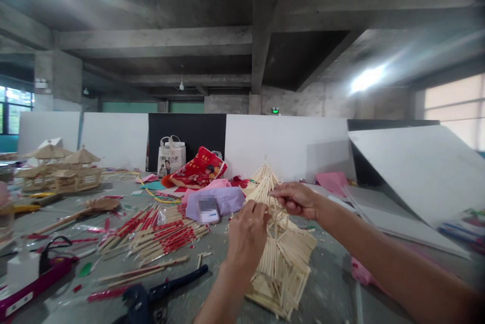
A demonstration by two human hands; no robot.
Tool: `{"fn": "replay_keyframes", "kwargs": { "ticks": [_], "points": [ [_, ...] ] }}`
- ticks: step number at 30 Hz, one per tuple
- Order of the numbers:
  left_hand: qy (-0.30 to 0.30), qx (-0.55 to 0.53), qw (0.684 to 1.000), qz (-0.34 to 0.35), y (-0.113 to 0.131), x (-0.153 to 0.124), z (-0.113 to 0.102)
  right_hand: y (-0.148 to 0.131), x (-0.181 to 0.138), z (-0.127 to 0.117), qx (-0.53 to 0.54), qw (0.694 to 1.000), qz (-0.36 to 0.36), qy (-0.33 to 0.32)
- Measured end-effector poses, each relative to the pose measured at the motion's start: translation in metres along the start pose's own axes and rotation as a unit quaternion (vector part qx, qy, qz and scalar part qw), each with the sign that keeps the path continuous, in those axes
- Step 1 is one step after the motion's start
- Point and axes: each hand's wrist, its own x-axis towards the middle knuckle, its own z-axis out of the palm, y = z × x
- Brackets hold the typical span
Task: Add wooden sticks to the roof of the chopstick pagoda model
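Observation:
A pagoda-like model [282,258] built from pale wooden sticks stands on the grey table in front of me. My left hand [247,235] is closed against its upper roof, fingers pinched at the sticks. My right hand [297,198] is curled with fingertips pinching a stick near the top of the roof. The peak of the model rises just behind both hands.
Loose chopsticks in red wrappers [159,235] lie left of the model. Blue-handled cutters [159,293] and a pink glue gun [34,278] sit near the front edge. A finished stick pavilion [62,167] stands far left. White boards [417,167] lean at right; bags and cloth lie behind.

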Motion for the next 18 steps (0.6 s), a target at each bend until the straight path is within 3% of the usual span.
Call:
{"fn": "replay_keyframes", "kwargs": {
  "ticks": [18],
  "points": [
    [0.028, -0.023, 0.999, -0.026, -0.0019, -0.0002, 0.0000, 0.0028, 0.0042, -0.0012, -0.043, 0.999, -0.005, 0.001]
  ]
}}
